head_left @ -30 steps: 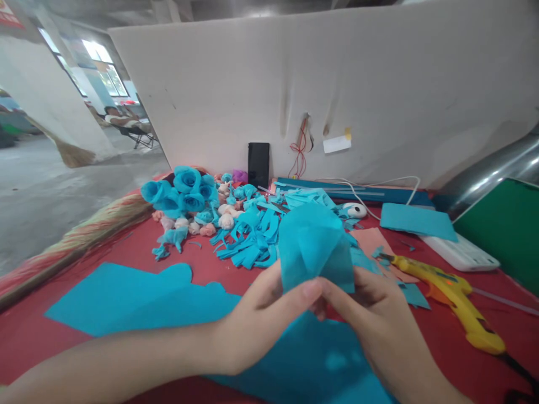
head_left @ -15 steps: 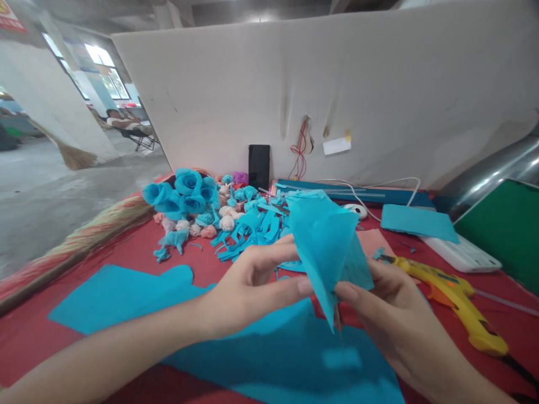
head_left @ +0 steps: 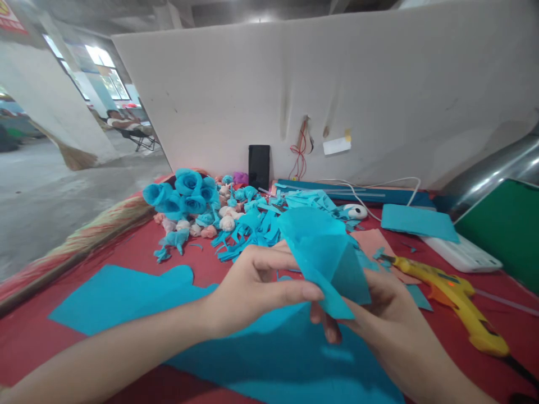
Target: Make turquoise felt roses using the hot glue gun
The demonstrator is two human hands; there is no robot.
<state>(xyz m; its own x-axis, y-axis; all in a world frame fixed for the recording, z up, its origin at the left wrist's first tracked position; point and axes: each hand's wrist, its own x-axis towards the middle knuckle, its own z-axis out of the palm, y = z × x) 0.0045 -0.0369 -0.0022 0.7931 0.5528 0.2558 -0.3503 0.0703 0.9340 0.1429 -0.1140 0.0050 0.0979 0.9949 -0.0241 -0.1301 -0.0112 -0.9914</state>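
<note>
A curled piece of blue crepe paper is held up between my two hands. My left hand pinches its left edge, thumb in front and fingers behind. My right hand grips the lower right side; the paper hides part of those fingers. Below both hands lies a large blue paper sheet, with another cut blue sheet to its left. Right of my right hand rests a yellow glue gun.
Finished blue paper roses stand at the back left, beside small pale paper buds and a heap of blue strips. A black phone leans on the white board. A folded blue paper lies on a white device.
The held paper has tipped down and to the left, and its lower point has swung to the right. My right thumb has moved off the front, behind the paper's lower edge.
</note>
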